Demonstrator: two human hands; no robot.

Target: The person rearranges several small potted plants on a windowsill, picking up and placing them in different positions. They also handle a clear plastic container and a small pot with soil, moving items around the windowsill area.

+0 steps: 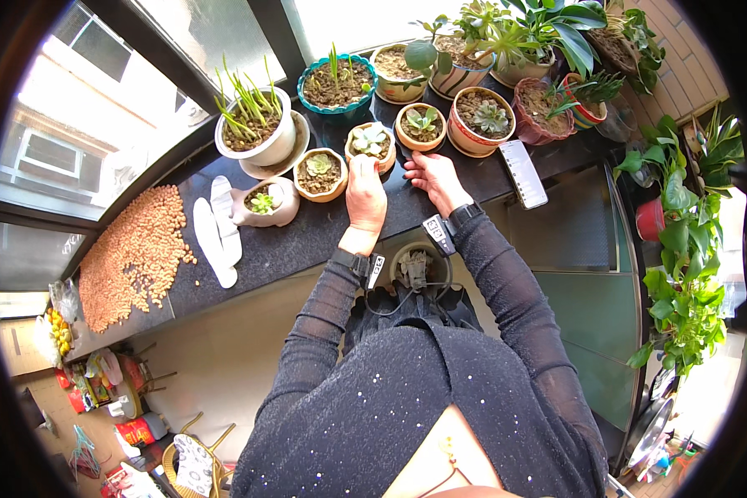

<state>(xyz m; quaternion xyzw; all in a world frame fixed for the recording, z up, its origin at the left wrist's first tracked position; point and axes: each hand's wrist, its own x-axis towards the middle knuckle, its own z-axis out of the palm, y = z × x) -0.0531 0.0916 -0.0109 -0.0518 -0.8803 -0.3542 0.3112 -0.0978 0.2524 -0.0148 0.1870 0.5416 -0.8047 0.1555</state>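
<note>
My left hand (366,199) is at the front of a small tan pot (385,163) with a pale green succulent (370,139). Its fingers are closed at the pot's rim and hide part of it. Just to the right, my right hand (438,178) holds nothing, its fingers loosely bent and apart. It is below an orange pot (422,143) with a green rosette succulent (422,121). Left of my left hand stands another tan pot (324,194) with a succulent. Beside that is a pinkish animal-shaped planter (275,212).
On the dark counter (286,249), white gloves (216,232) lie beside a spread of tan pellets (141,249). A white pot (266,153) and a teal pot (340,106) stand behind. A red-patterned pot (477,143) and a white phone-shaped slab (524,174) are at the right. Below is a bucket (441,259).
</note>
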